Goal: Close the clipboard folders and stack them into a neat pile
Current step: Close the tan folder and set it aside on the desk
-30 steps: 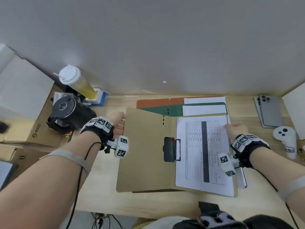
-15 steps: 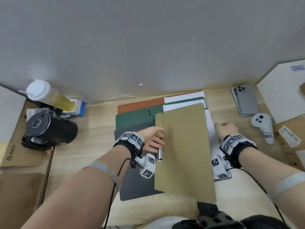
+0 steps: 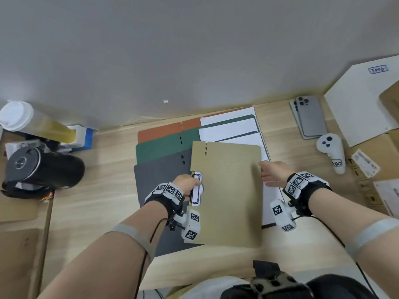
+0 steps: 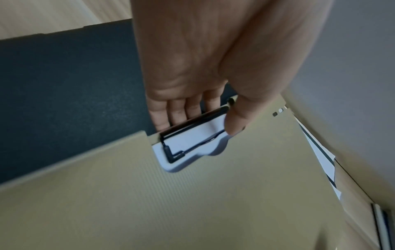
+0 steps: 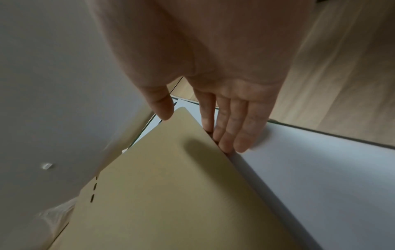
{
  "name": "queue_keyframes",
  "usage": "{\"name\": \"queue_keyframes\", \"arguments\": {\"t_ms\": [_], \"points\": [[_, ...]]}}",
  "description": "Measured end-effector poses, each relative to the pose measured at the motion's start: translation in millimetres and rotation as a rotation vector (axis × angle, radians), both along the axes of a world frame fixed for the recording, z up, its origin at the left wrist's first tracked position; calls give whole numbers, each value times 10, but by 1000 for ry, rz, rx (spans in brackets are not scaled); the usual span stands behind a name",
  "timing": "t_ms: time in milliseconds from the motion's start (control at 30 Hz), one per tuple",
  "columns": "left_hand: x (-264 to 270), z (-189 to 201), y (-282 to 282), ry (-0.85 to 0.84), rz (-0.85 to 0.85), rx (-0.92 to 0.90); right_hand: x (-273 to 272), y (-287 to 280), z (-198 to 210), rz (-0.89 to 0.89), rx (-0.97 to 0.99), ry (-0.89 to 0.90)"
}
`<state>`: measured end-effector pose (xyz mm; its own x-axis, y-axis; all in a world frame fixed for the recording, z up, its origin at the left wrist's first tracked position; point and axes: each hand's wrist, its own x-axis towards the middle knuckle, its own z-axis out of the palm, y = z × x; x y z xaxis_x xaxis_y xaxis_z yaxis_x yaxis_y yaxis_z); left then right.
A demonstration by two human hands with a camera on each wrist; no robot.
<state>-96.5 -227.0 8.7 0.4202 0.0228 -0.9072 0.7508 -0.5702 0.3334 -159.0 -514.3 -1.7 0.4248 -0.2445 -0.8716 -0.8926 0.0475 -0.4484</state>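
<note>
A tan clipboard folder [image 3: 226, 190] is closed and sits over a fan of open folders: grey [image 3: 159, 184], green [image 3: 159, 147] and orange [image 3: 159, 132], each with white paper [image 3: 228, 132] on its right half. My left hand [image 3: 187, 182] pinches the tan folder at its spine, thumb on the black wire clip [image 4: 192, 140] and fingers underneath. In the left wrist view the left hand [image 4: 198, 125] shows this grip over the grey cover [image 4: 64, 93]. My right hand [image 3: 267, 174] lies with straight fingers [image 5: 226, 135] along the folder's right edge [image 5: 160, 186], thumb on top.
Two phones [image 3: 311, 117] and a white controller [image 3: 331, 152] lie at the right, beside cardboard boxes [image 3: 377, 160]. At the left are a black cylindrical device [image 3: 41, 169], a lidded cup of yellow drink [image 3: 32, 124] and more cardboard [image 3: 19, 212]. A grey wall stands close behind the wooden table [image 3: 97, 201].
My left hand swung the tan cover over from the left onto its paper, closing the folder, and now grips it at the clip. The grey folder beneath has come into view.
</note>
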Motion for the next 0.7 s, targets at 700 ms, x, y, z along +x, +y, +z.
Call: {"name": "queue_keyframes", "arguments": {"t_ms": [700], "points": [[-317, 272, 2810, -170, 461, 424, 550, 1757, -210, 389, -320, -95]]}}
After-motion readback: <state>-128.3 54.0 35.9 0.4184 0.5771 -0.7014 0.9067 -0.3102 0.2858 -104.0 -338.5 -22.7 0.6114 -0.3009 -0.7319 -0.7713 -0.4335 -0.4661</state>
